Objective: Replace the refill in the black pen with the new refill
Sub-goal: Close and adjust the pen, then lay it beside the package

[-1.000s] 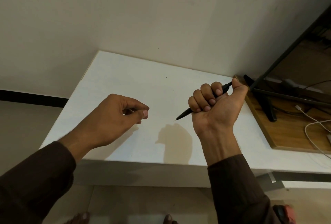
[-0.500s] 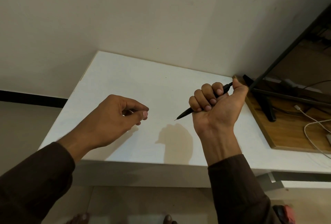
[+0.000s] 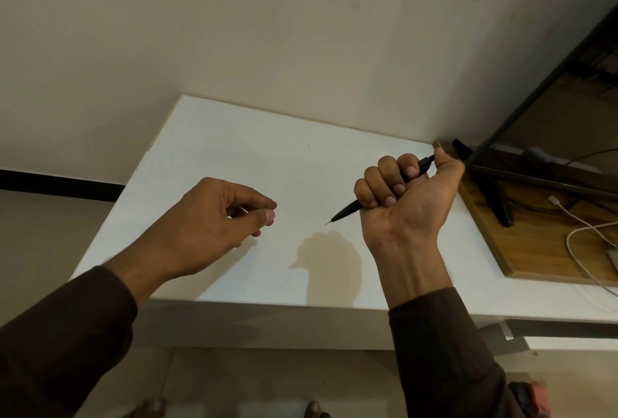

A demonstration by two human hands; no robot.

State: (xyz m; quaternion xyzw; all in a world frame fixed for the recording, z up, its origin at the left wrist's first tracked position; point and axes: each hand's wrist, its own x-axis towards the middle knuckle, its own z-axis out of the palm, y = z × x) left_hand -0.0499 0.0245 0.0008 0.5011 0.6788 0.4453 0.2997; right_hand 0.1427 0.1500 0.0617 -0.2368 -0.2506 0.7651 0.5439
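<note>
The black pen (image 3: 347, 209) is sitting in the right hand (image 3: 406, 203), which is wrapping it in a full fist, fingers (image 3: 389, 196) curled round the barrel and the thumb pressing on the back end. The thin tip is sticking out below the little-finger side of that fist, pointing down and toward the left hand, hanging above the white table (image 3: 234, 150) without touching it. The left hand (image 3: 214, 227) is hovering well apart from the pen tip, thumb and fingers loosely curled toward each other; can't tell if anything small is sitting between them. Under the fist a shadow is falling on the tabletop. Past the thumb side of the grip, a wooden board (image 3: 535, 243) is lying with a white cable (image 3: 578, 233) on it and a dark stand (image 3: 501, 200).
</note>
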